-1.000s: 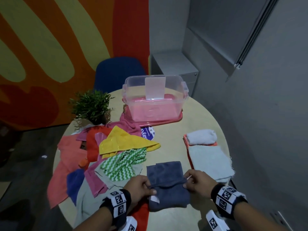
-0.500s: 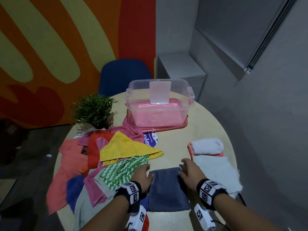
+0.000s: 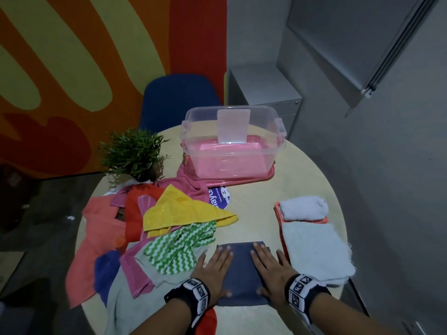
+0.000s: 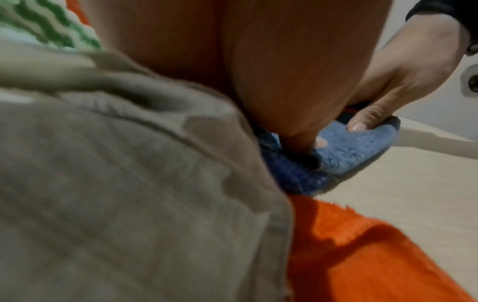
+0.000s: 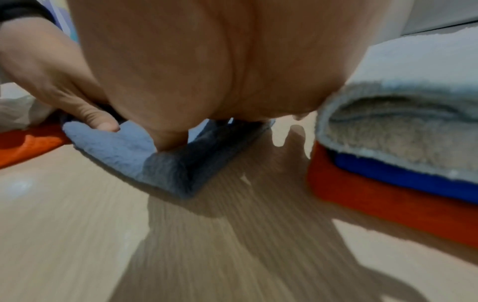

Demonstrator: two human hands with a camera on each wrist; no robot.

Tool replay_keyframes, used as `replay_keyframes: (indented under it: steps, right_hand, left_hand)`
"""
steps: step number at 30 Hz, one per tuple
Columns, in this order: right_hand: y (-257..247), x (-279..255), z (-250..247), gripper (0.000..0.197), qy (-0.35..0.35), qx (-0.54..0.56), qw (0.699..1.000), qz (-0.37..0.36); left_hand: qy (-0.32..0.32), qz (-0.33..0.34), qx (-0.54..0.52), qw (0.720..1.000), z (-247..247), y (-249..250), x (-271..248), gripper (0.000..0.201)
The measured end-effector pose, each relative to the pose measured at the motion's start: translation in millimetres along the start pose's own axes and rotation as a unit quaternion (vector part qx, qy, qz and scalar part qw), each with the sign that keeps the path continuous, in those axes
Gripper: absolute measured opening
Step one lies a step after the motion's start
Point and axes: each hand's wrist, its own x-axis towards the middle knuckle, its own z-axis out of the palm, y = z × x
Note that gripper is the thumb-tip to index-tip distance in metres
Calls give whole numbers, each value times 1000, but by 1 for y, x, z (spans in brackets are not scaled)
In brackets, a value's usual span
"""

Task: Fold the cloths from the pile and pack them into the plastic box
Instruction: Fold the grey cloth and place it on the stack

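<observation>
A folded slate-blue cloth (image 3: 242, 274) lies on the round table near its front edge. My left hand (image 3: 215, 269) presses flat on its left side and my right hand (image 3: 268, 267) presses flat on its right side, fingers straight. The wrist views show the same cloth (image 4: 362, 147) (image 5: 124, 149) under both palms, with a thumb resting on its near edge. The clear plastic box (image 3: 191, 151) stands open at the back of the table on a pink lid. The unfolded pile (image 3: 179, 213) spreads over the left half, with a yellow cloth on top.
A stack of folded cloths (image 3: 314, 252) with a white rolled one (image 3: 302, 207) sits right beside my right hand. A potted plant (image 3: 133, 153) stands at the back left. A blue chair (image 3: 179, 97) is behind the table. An orange cloth (image 4: 362, 255) lies under my left wrist.
Both hands let go of the slate-blue cloth's pinched edges after folding it over. They now lie flat on it, pressing the smaller fold down.
</observation>
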Motion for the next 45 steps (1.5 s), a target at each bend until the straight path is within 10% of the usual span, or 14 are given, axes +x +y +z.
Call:
replay_keyframes:
  steps: [18, 27, 36, 45]
  right_hand:
    - [-5, 5, -5, 102, -38, 68, 996, 30]
    - [-13, -10, -11, 109, 18, 23, 999, 13]
    - [-25, -46, 22, 118, -27, 70, 997, -4]
    - [-26, -55, 4, 23, 143, 178, 973, 47]
  left_hand:
    - [-54, -18, 19, 998, -6, -4, 21, 122]
    - [73, 58, -38, 995, 2, 3, -12, 103]
    - [39, 73, 4, 997, 36, 0, -38, 94]
    - [145, 36, -16, 989, 19, 19, -44, 41]
